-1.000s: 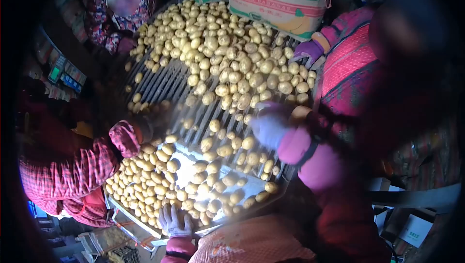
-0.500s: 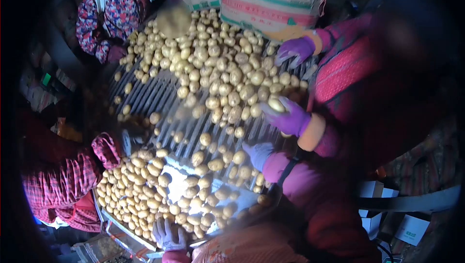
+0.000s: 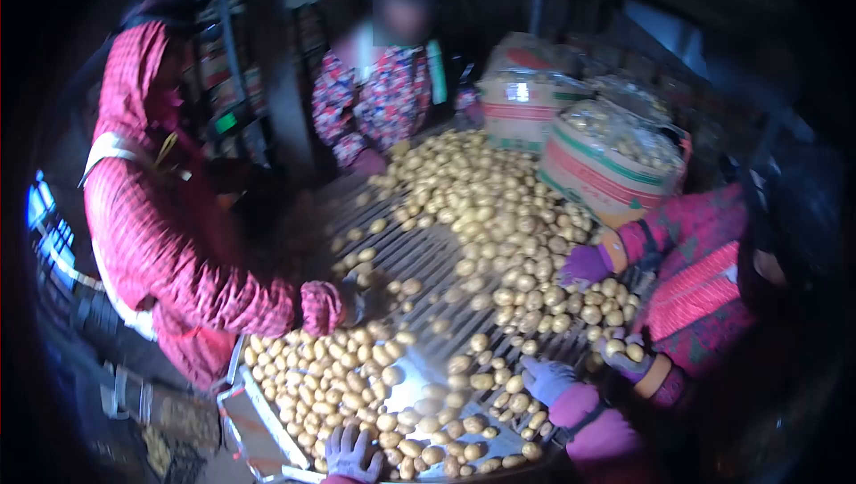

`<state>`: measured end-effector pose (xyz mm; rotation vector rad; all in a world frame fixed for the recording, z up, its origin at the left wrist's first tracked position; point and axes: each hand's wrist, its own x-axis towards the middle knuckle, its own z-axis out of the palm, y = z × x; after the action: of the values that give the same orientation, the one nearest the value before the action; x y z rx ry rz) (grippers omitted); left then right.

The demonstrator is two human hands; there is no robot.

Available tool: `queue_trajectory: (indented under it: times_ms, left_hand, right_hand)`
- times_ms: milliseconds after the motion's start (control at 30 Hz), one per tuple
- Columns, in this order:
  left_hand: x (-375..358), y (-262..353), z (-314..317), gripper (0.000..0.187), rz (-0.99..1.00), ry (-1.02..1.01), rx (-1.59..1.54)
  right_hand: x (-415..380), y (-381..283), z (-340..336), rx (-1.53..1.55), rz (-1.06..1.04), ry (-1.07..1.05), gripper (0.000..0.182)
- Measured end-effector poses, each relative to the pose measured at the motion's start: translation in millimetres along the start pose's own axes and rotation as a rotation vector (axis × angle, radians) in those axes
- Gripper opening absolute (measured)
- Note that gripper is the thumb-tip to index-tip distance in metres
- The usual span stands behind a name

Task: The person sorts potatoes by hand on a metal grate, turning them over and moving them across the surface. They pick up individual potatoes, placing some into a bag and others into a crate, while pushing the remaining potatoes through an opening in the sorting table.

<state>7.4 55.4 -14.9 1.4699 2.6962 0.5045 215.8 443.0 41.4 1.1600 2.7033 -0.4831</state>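
Observation:
My left hand (image 3: pixel 352 455), in a pale purple glove, rests with fingers spread at the near edge of a heap of potatoes (image 3: pixel 308 377). Nothing is gripped in it. To the right, my right hand (image 3: pixel 548 380) wears the same kind of glove, its fingers stretched out beside loose potatoes (image 3: pixel 508 395) at the lower end of the slatted sorting rack (image 3: pixel 415 256). No potato shows in that hand. Between my hands a bright, smooth metal surface (image 3: pixel 410 386) shows among the potatoes.
A co-worker in a checked red jacket (image 3: pixel 192 243) reaches over the rack from the left. Another in a patterned jacket (image 3: pixel 392 91) stands at the far end. At right, a co-worker's gloved hand (image 3: pixel 627 352) holds potatoes. Filled sacks (image 3: pixel 611 158) stand at back right.
The view has tilted up, showing more of the co-workers and background. My hands stay near the potatoes. The right co-worker's nearer hand has turned and lowered.

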Motion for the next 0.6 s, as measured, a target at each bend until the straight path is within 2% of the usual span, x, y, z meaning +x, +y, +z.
queue_trajectory:
  times_ms: [33,67,100,167,233,300,367,400,433,500,533,567,600]
  left_hand:
    - [1.5,1.4,-2.0,0.064,-0.010,0.006,0.031]
    - [3.3,6.8,-7.5,0.063,-0.011,0.007,0.048]
    - [2.9,6.8,-6.9,0.062,-0.003,0.035,0.049]
    - [3.2,3.8,-3.4,0.061,-0.006,0.039,0.066]
    - [4.3,1.7,-6.0,0.060,-0.006,0.012,0.009]
    - [2.4,0.2,-5.7,0.057,0.004,0.064,0.025]
    - [2.8,3.7,-12.5,0.055,-0.014,0.053,0.020]
    - [2.7,3.2,-11.1,0.056,-0.017,0.041,0.030]
    - [4.1,4.2,-12.1,0.056,-0.017,0.038,0.025]
    - [4.2,4.4,-14.3,0.057,-0.013,0.037,0.024]
    - [4.3,3.7,-15.9,0.057,-0.006,0.033,0.009]
    - [6.2,2.9,-18.3,0.058,-0.002,0.025,-0.005]
    - [7.3,3.2,-21.1,0.058,0.003,0.028,-0.011]
  right_hand:
    - [-7.4,-13.6,-11.6,0.025,-0.049,0.132,0.049]
    - [-9.2,-26.4,-24.6,0.062,-0.067,0.160,0.059]
    - [-6.9,-34.4,-28.2,0.088,-0.133,0.322,0.067]
    - [-5.6,-55.4,-58.7,0.323,-0.180,0.530,0.073]
    - [-7.0,-75.8,-92.4,0.236,-0.283,0.869,0.079]
    - [2.3,-91.4,-106.6,0.346,-0.217,0.961,0.083]
    - [0.5,-119.3,-110.3,0.308,-0.422,1.006,0.086]
    - [-3.0,-132.2,-106.0,0.243,-0.559,0.894,0.090]
    - [-10.6,-144.2,-114.6,0.009,-0.662,0.882,0.092]
    - [14.3,-137.1,-132.7,0.323,-0.538,0.943,0.091]
    - [24.4,-131.1,-147.7,0.402,-0.462,1.058,0.092]
    - [7.2,-136.9,-162.8,0.327,-0.430,1.086,0.095]
    - [-8.4,-148.3,-171.9,0.217,-0.620,1.081,0.096]
